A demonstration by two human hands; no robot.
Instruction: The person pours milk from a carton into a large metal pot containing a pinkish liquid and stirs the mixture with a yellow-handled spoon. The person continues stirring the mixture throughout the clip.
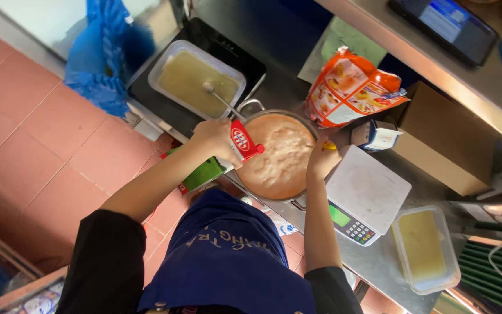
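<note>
While the left hand (216, 136) wraps its fingers round a tilted red-and-green carton (222, 160) over the pot (277, 154), the right hand (321, 160) pinches a yellow-handled utensil (328, 146) at the pot's right rim. A white scale (367, 189) sits just right.

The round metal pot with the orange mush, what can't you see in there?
- Round metal pot: its near rim, head view, covered by the carton and arms.
- Yellow-handled tool: right hand hides most; the end is sunk in mush.
- Red and green carton: left hand covers its middle.
</note>
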